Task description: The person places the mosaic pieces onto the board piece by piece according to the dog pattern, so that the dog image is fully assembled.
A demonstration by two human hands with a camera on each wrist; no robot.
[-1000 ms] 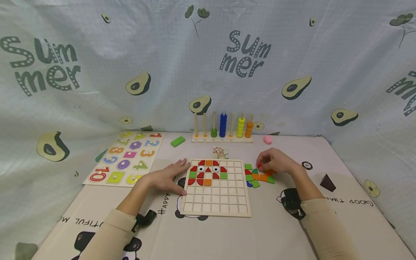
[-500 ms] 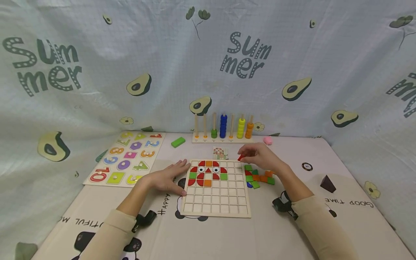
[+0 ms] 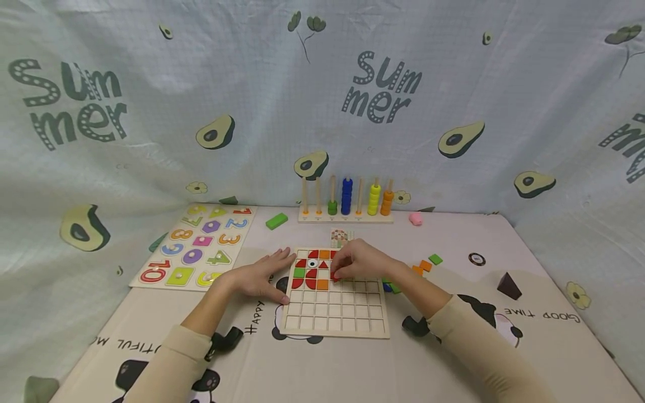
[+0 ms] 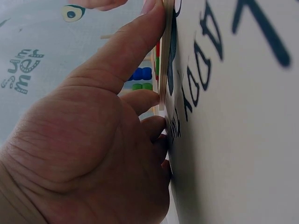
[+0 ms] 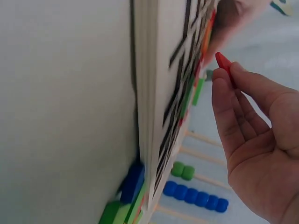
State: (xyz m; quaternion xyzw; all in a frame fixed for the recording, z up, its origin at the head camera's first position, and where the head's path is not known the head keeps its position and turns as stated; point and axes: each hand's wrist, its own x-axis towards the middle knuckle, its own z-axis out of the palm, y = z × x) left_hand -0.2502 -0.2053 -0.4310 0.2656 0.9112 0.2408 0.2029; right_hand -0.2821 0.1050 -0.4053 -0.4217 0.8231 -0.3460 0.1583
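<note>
A pale wooden grid board lies mid-table, with red, orange, green and white eye tiles in its upper left cells. My left hand rests at the board's left side, fingers extended and thumb against the edge. Over the tiled cells, my right hand pinches a small red tile between thumb and fingertips. In the right wrist view that tile stands tilted, close to the board. The right hand covers some of the tiles in the head view. Loose orange tiles and a green tile lie right of the board.
Behind the board are a pattern card and a peg abacus. A number puzzle board lies left, near a green block. To the right are a pink piece, a round chip and a dark pyramid.
My right hand has taken a red tile from the loose pile and carried it left, over the board's upper cells. The left hand stays at the board's edge.
</note>
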